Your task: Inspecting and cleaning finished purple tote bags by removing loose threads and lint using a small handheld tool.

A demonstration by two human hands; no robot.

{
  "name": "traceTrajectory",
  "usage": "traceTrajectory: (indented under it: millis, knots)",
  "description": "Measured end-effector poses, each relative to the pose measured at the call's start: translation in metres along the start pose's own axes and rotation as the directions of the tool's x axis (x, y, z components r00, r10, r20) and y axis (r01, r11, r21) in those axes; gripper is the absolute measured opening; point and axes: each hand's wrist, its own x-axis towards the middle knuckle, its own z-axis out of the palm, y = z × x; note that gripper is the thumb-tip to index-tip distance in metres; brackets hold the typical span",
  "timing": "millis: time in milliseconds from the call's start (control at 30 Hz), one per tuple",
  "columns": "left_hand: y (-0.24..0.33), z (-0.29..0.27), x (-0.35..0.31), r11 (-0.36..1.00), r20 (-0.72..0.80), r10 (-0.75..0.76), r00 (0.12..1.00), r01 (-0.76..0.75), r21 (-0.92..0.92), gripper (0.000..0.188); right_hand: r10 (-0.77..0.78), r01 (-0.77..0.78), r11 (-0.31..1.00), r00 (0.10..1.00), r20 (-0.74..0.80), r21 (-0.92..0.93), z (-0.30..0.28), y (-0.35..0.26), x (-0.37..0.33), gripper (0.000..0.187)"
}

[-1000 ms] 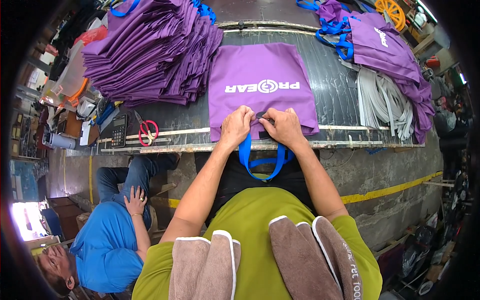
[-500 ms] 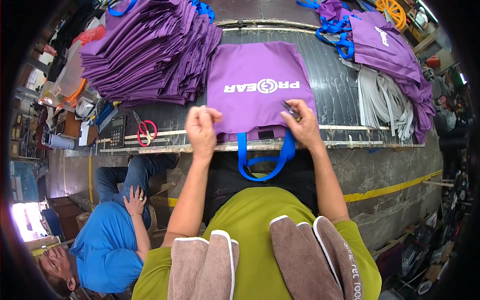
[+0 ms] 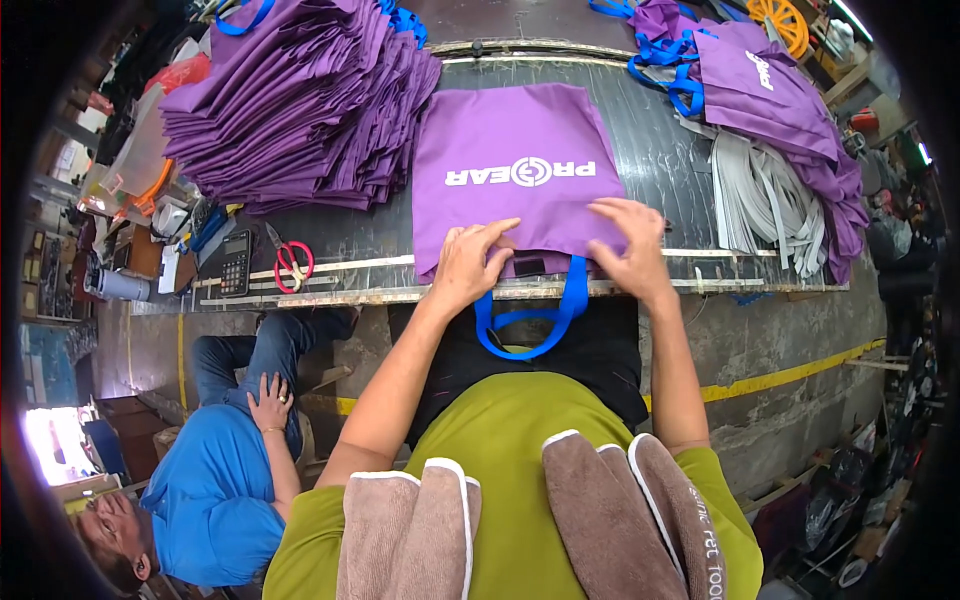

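Observation:
A purple fabric bag (image 3: 515, 205) with a white print lies flat before me, its mouth facing me. Its blue handle loop (image 3: 530, 350) hangs over the table's front edge. At the left of the mouth is my left hand (image 3: 465, 262), thumb and forefinger apart at the cloth. My right hand (image 3: 637, 245) is at the right of the mouth, fingers curved and thumb spread from them. No tool shows in it, though its palm is hidden. Between the hands a small black patch (image 3: 527, 267) shows at the mouth.
A tall stack of purple bags (image 3: 300, 110) stands at left. Red-handled scissors (image 3: 292, 265) and a calculator (image 3: 236, 262) lie near the front edge. At right are more purple bags (image 3: 770, 95) and grey-white strips (image 3: 765, 200). A person in blue (image 3: 215, 490) sits at left.
Both hands have come onto the bag's mouth, the left moving right and down. The small dark snips-like tool seen in my right hand no longer shows. The bag has shifted slightly left.

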Motion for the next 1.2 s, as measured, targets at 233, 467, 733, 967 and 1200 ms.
traceTrajectory:
  millis: [233,467,733,967,1200]
  knots:
    - [-0.006,0.007,0.012,0.999,0.024,0.016,1.0,-0.015,-0.031,0.047,0.043,-0.109,0.957,0.97,0.24,0.269,0.063,0.004,-0.001,0.013]
    - [-0.016,0.007,0.002,0.997,0.007,0.046,0.999,-0.046,-0.059,0.057,-0.055,-0.016,0.975,0.949,0.31,0.22,0.06,0.002,0.006,0.01]
    - [-0.017,0.007,-0.002,0.987,-0.038,0.132,0.99,-0.135,-0.091,0.068,-0.036,-0.039,0.97,0.954,0.299,0.241,0.064,0.003,0.005,0.012]
    - [-0.017,0.01,-0.005,0.987,-0.024,0.158,0.987,-0.158,0.006,0.07,-0.095,0.03,0.974,0.953,0.289,0.224,0.06,0.004,0.002,0.014]
    - [-0.019,0.006,-0.009,0.959,0.012,0.26,0.965,-0.26,0.108,0.043,-0.202,0.163,0.975,0.934,0.295,0.153,0.051,0.0,0.004,0.02]
